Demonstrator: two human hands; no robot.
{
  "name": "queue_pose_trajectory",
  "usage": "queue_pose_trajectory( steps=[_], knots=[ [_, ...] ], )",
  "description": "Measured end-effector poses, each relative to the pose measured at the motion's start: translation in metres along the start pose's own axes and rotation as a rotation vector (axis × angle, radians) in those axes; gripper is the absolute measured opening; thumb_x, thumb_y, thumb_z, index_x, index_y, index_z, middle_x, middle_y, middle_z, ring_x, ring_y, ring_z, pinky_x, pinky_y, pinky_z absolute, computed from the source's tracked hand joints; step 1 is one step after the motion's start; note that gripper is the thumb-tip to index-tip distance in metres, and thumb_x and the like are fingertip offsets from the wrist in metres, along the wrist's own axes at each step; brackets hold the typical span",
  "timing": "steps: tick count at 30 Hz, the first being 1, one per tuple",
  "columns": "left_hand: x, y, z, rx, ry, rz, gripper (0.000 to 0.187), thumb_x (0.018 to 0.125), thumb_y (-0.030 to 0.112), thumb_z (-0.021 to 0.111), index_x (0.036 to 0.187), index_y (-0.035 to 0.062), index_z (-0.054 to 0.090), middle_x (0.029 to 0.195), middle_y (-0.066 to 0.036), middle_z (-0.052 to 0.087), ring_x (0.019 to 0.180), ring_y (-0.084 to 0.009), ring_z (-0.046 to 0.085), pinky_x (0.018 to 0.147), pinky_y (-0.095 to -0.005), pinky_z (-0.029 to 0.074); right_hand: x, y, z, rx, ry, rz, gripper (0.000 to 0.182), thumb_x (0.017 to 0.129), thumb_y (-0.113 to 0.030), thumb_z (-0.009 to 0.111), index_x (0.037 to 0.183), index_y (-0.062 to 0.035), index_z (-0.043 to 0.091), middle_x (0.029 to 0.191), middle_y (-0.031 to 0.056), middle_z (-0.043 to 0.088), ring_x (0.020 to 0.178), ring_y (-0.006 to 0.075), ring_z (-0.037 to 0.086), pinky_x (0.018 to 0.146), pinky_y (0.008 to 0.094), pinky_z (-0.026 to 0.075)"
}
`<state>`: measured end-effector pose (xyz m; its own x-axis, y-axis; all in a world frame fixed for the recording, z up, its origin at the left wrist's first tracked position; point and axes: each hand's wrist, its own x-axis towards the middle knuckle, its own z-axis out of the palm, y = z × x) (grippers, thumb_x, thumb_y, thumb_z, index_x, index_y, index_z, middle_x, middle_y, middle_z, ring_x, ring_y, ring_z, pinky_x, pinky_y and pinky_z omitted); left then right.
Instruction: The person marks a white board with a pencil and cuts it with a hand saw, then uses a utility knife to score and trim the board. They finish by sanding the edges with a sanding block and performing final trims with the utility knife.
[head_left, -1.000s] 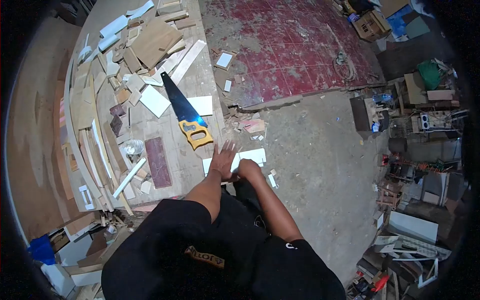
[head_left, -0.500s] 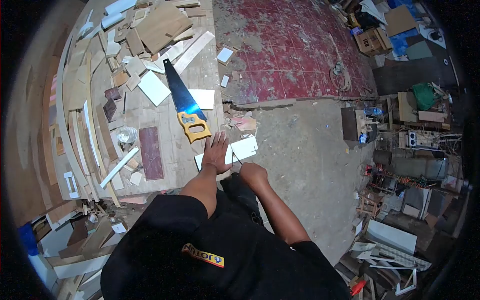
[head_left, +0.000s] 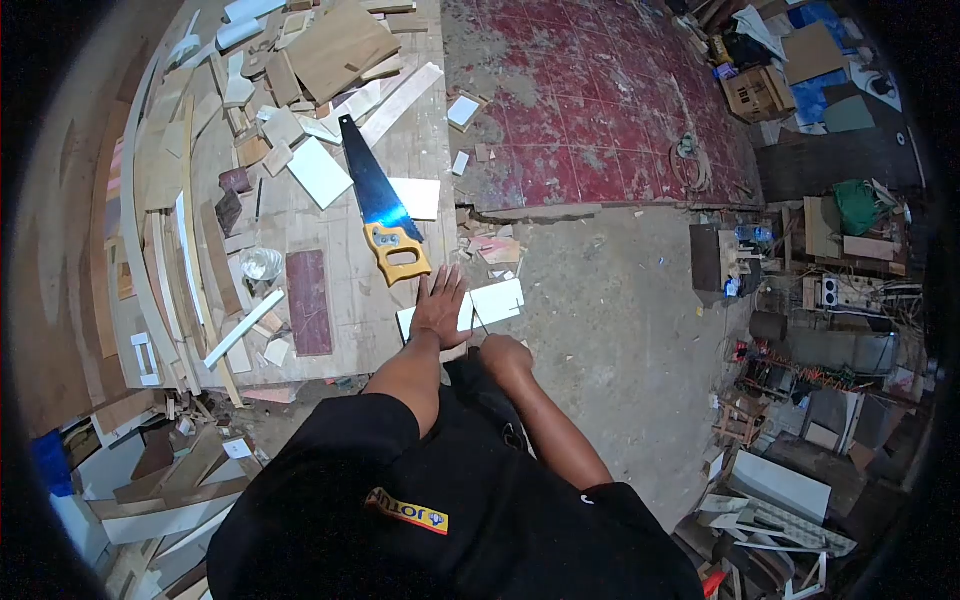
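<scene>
My left hand (head_left: 438, 318) lies flat with fingers stretched out on a white board (head_left: 497, 300) that juts past the edge of the workbench (head_left: 380, 340). A narrow slit runs across the board just right of that hand, and a notch shows near the far end. My right hand (head_left: 506, 355) is closed below the board, off the bench edge. From its fist a thin dark blade, apparently of a small saw (head_left: 481, 325), reaches up to the slit; the handle is hidden. Beyond my left fingertips rests a handsaw (head_left: 385, 205) with a yellow handle, touched by neither hand.
Wood offcuts, such as a plywood piece (head_left: 340, 48), cover the bench's far left. A dark red board (head_left: 309, 303) and a clear plastic container (head_left: 261, 265) lie nearer. Concrete floor (head_left: 610, 300) spreads right of the bench, with scrap and a power strip (head_left: 830, 292) farther right.
The view has shifted slightly, moving the bench rightward in it. My right hand has come a little closer to the board with the blade. My left hand stays pressed on the board.
</scene>
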<state>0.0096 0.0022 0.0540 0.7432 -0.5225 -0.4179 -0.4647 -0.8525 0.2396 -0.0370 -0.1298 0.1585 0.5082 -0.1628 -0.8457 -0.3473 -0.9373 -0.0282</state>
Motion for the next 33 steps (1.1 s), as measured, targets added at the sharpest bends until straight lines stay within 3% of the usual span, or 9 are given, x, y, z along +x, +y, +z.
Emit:
queue_pose_trajectory(
  steps=[2, 5, 11, 15, 20, 23, 26, 31, 33],
  knots=[
    [0.000, -0.001, 0.002, -0.015, 0.002, 0.008, 0.110, 0.076, 0.065, 0.068, 0.159, 0.0066, 0.025, 0.170, -0.014, 0.013, 0.158, -0.0334, 0.008, 0.123, -0.0618, 0.011, 0.056, 0.015, 0.038, 0.089, 0.074, 0.002, 0.033, 0.091, -0.026, 0.063, 0.111, -0.0029, 0.075, 0.119, 0.0252, 0.070, 0.113, 0.0396, 0.068, 0.093, 0.0478, 0.056],
    [0.004, -0.001, 0.011, 0.018, 0.026, -0.004, 0.110, 0.077, 0.067, 0.067, 0.160, 0.0069, 0.025, 0.170, -0.014, 0.013, 0.158, -0.0334, 0.008, 0.123, -0.0613, 0.011, 0.083, 0.010, 0.043, 0.185, 0.077, -0.025, 0.032, 0.090, -0.025, 0.063, 0.110, -0.0033, 0.076, 0.120, 0.0253, 0.070, 0.114, 0.0396, 0.068, 0.093, 0.0476, 0.056],
    [-0.001, 0.002, -0.004, 0.013, -0.031, -0.005, 0.112, 0.077, 0.066, 0.068, 0.161, 0.0076, 0.021, 0.170, -0.014, 0.012, 0.158, -0.0334, 0.007, 0.124, -0.0609, 0.009, 0.006, -0.001, 0.001, 0.065, 0.029, -0.035, 0.031, 0.091, -0.021, 0.061, 0.110, -0.0016, 0.075, 0.119, 0.0263, 0.069, 0.111, 0.0411, 0.069, 0.093, 0.0490, 0.055],
    [-0.001, 0.002, -0.004, -0.010, -0.027, -0.011, 0.112, 0.077, 0.066, 0.069, 0.161, 0.0078, 0.021, 0.170, -0.014, 0.011, 0.158, -0.0341, 0.005, 0.124, -0.0612, 0.009, 0.034, 0.003, 0.022, 0.076, 0.030, -0.009, 0.033, 0.091, -0.023, 0.061, 0.111, -0.0009, 0.074, 0.119, 0.0259, 0.070, 0.111, 0.0417, 0.068, 0.093, 0.0487, 0.055],
    [0.006, 0.000, 0.014, 0.005, 0.045, -0.017, 0.111, 0.078, 0.066, 0.068, 0.161, 0.0080, 0.022, 0.170, -0.014, 0.010, 0.158, -0.0336, 0.006, 0.124, -0.0613, 0.008, 0.093, 0.005, 0.054, 0.219, 0.188, 0.018, 0.033, 0.092, -0.025, 0.060, 0.110, -0.0022, 0.076, 0.118, 0.0249, 0.071, 0.111, 0.0413, 0.069, 0.092, 0.0466, 0.056],
    [-0.002, 0.001, 0.004, -0.002, -0.002, -0.002, 0.107, 0.080, 0.066, 0.064, 0.161, 0.0080, 0.023, 0.171, -0.015, 0.010, 0.158, -0.0336, 0.007, 0.124, -0.0617, 0.008, 0.055, 0.007, 0.025, 0.143, 0.035, -0.051, 0.032, 0.093, -0.024, 0.059, 0.108, -0.0029, 0.076, 0.116, 0.0245, 0.071, 0.110, 0.0415, 0.069, 0.092, 0.0469, 0.056],
    [-0.002, 0.003, -0.002, 0.015, -0.049, 0.009, 0.103, 0.083, 0.066, 0.061, 0.160, 0.0081, 0.025, 0.170, -0.015, 0.009, 0.158, -0.0341, 0.007, 0.123, -0.0624, 0.009, 0.010, 0.001, 0.002, 0.062, 0.041, -0.030, 0.032, 0.092, -0.026, 0.061, 0.109, -0.0038, 0.077, 0.116, 0.0240, 0.071, 0.110, 0.0401, 0.070, 0.092, 0.0467, 0.056],
    [0.004, 0.001, 0.012, -0.015, -0.023, -0.009, 0.106, 0.080, 0.061, 0.066, 0.161, 0.0076, 0.023, 0.171, -0.015, 0.010, 0.158, -0.0335, 0.006, 0.124, -0.0616, 0.007, 0.057, -0.008, 0.010, 0.081, 0.053, -0.048, 0.031, 0.090, -0.027, 0.064, 0.106, -0.0027, 0.076, 0.115, 0.0240, 0.072, 0.109, 0.0386, 0.070, 0.091, 0.0472, 0.057],
    [0.008, 0.000, 0.022, 0.176, 0.023, -0.015, 0.105, 0.081, 0.061, 0.065, 0.161, 0.0073, 0.023, 0.171, -0.015, 0.010, 0.158, -0.0342, 0.007, 0.124, -0.0619, 0.007, 0.075, -0.008, 0.024, 0.197, 0.096, -0.023, 0.030, 0.090, -0.024, 0.064, 0.105, -0.0005, 0.075, 0.116, 0.0248, 0.071, 0.109, 0.0394, 0.070, 0.089, 0.0480, 0.057]
  ],
)
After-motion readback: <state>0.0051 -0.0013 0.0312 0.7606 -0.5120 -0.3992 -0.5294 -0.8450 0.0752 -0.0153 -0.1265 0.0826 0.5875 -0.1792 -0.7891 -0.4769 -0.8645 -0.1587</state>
